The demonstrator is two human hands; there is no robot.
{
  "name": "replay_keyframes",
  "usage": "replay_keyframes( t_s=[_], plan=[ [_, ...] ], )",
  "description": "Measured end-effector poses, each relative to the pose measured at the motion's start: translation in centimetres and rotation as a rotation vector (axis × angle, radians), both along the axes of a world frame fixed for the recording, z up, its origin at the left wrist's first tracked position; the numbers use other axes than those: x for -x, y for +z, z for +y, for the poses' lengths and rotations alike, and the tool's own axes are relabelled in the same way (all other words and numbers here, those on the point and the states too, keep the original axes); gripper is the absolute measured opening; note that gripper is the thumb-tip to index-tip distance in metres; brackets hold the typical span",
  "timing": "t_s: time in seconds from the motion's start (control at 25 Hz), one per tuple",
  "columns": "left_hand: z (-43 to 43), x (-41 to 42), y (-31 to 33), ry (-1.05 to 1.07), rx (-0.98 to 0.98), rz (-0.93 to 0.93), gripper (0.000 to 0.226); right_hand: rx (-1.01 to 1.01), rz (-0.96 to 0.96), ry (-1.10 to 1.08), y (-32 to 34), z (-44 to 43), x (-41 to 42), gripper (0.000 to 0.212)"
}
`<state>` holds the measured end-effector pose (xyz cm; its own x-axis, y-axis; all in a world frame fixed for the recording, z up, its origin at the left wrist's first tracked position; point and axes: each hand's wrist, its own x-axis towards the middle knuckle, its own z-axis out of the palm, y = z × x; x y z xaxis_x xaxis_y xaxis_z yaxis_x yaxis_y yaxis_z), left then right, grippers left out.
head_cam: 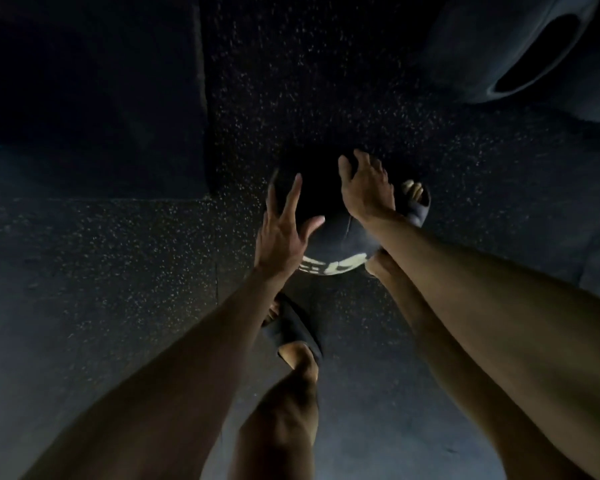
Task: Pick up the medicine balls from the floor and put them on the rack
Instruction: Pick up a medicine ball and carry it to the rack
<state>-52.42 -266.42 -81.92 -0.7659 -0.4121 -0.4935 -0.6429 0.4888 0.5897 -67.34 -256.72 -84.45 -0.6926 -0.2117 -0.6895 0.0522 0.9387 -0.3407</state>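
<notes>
Medicine ball [328, 242]: on the speckled floor [146, 258], centre of view.
Left grip [281, 233]: fingers spread, empty, at the ball's 9 o'clock.
Right grip [364, 190]: fingers spread, empty, at its 1 o'clock.
Progress: seemingly just beginning; ball unlifted, rack unseen.

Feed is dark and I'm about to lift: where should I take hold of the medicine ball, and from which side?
Come from above and cup the medicine ball on its opposite flanks, one palm each side. It is round with no handle in view, so a one-handed grip would likely slip. The left hand and right hand hover open over it.
</notes>
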Motion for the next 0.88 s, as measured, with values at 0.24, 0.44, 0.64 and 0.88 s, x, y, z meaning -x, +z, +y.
replay_keyframes(
  t_s=[0.24,0.44,0.64,0.88],
  plan=[
    [-5.1,14.9,-0.4,0.216,0.000,-0.192,0.070,0.111,0.114,0.280,3.1,2.7,2.0,0.080],
    [-4.8,17.3,1.4,0.184,0.084,-0.149,0.080,-0.027,-0.111,0.234,3.0,-2.8,12.1,0.078],
    [-3.6,18.4,3.9,0.084,0.121,-0.252,0.086,-0.002,-0.149,0.167,3.6,-6.3,19.8,0.054],
    [-13.4,27.9,0.8,-0.044,0.089,-0.327,0.083,0.122,-0.225,0.118,5.0,-4.7,16.3,0.095]
  ],
)
